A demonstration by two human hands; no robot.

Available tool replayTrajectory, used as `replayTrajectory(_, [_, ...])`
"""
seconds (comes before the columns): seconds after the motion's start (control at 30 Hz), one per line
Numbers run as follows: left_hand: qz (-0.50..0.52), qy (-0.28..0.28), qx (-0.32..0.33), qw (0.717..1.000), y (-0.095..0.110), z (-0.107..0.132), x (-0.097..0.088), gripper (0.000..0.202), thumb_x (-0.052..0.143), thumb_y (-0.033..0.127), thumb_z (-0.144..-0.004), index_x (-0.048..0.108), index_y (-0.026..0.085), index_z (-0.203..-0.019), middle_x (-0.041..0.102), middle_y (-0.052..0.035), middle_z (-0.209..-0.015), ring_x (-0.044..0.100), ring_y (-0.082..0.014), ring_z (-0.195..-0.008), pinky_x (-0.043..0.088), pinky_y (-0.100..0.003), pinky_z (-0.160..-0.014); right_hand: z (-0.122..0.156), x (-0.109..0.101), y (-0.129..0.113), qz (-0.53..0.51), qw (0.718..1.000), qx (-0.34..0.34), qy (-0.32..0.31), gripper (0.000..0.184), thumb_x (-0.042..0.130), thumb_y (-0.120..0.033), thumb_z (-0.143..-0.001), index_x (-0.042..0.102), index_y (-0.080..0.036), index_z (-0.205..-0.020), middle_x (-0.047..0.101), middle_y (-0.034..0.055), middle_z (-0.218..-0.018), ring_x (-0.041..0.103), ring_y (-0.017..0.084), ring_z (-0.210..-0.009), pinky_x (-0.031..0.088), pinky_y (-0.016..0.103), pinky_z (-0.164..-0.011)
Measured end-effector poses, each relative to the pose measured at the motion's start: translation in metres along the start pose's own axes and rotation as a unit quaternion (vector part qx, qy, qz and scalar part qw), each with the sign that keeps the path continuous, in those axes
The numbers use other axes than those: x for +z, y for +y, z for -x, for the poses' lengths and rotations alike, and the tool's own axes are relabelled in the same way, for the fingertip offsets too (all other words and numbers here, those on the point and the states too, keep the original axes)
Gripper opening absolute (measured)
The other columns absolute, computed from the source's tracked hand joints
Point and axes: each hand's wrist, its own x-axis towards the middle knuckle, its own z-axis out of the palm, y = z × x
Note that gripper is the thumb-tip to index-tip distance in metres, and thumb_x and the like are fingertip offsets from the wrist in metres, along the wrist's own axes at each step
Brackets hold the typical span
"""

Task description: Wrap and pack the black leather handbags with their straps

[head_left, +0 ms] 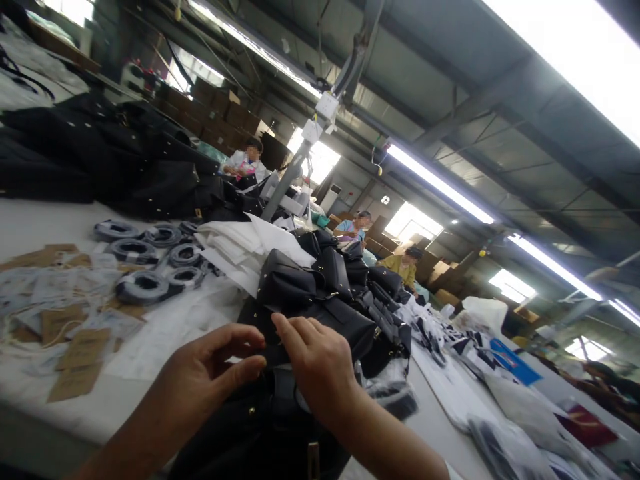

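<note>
A black handbag (230, 433) with small gold-coloured studs and a metal clasp (313, 460) is right below my hands. My left hand (210, 367) is curled, thumb and fingertips meeting at the edge of a dark strap (276, 357) above the bag. From the other side, my right hand (320, 360) bends over the same strap with its fingers curled; their undersides are hidden, so what they grip cannot be made out. Just beyond the hands lie more black handbags (285, 277) in a heap.
Coiled straps (143, 287), brown paper tags (83, 350) and white sheets (240, 243) lie on the white table (30, 227) at left. A pile of black bags (140, 153) sits farther back. Plastic-wrapped pieces and a blue item (515, 360) are at right. Several people work beyond.
</note>
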Motion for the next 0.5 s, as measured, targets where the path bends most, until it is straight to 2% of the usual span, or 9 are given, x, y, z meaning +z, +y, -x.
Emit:
replayTrajectory(0.07, [-0.009,-0.015,-0.015,1.000,-0.003,-0.001,0.001,0.038,0.081,0.051,-0.072,0.076,0.025,-0.099,0.079,-0.0028,-0.088,0.076,-0.0217,-0.077,0.062,-0.024,-0.066,0.001,0.003,0.001,0.018,1.000,0.009,0.000,0.033,0.059,-0.011,-0.096,0.064,-0.012,-0.129,0.076,0.0079,-0.095,0.069,0.021,-0.077,0.050,0.031,-0.058])
replayTrajectory(0.17, [-0.042,-0.004,-0.019,0.999,-0.004,-0.002,0.002,0.039,0.082,0.052,-0.070,0.079,0.025,-0.098,0.079,-0.0023,-0.079,0.075,-0.0224,-0.070,0.062,-0.025,-0.063,0.002,0.002,0.003,0.003,1.000,0.020,-0.009,0.035,0.056,-0.009,-0.096,0.063,-0.014,-0.130,0.077,0.0076,-0.098,0.070,0.020,-0.078,0.051,0.030,-0.060])
replayTrajectory(0.27, [-0.072,0.013,-0.008,0.997,-0.003,-0.004,0.002,0.037,0.080,0.054,-0.069,0.081,0.028,-0.096,0.081,-0.0021,-0.086,0.077,-0.0247,-0.077,0.063,-0.027,-0.068,0.004,-0.007,0.002,-0.095,0.994,0.036,-0.030,0.040,0.062,-0.016,-0.094,0.061,-0.020,-0.134,0.076,0.0052,-0.111,0.071,0.021,-0.089,0.054,0.030,-0.073])
replayTrajectory(0.37, [-0.112,0.016,0.002,0.994,-0.004,-0.007,0.001,0.034,0.078,0.055,-0.071,0.081,0.033,-0.096,0.082,0.0003,-0.097,0.077,-0.0256,-0.088,0.062,-0.027,-0.076,0.007,-0.017,0.001,-0.222,0.972,0.065,-0.049,0.042,0.073,-0.034,-0.089,0.065,-0.023,-0.129,0.075,0.0033,-0.118,0.071,0.022,-0.100,0.054,0.030,-0.087])
replayTrajectory(0.5, [-0.159,0.003,0.047,0.986,-0.006,-0.011,0.002,0.031,0.075,0.058,-0.074,0.081,0.036,-0.095,0.082,0.0027,-0.099,0.076,-0.0245,-0.092,0.059,-0.026,-0.083,0.012,-0.016,0.003,-0.305,0.945,0.117,-0.028,0.029,0.078,-0.040,-0.087,0.074,-0.025,-0.112,0.078,0.0015,-0.103,0.074,0.018,-0.092,0.054,0.024,-0.082])
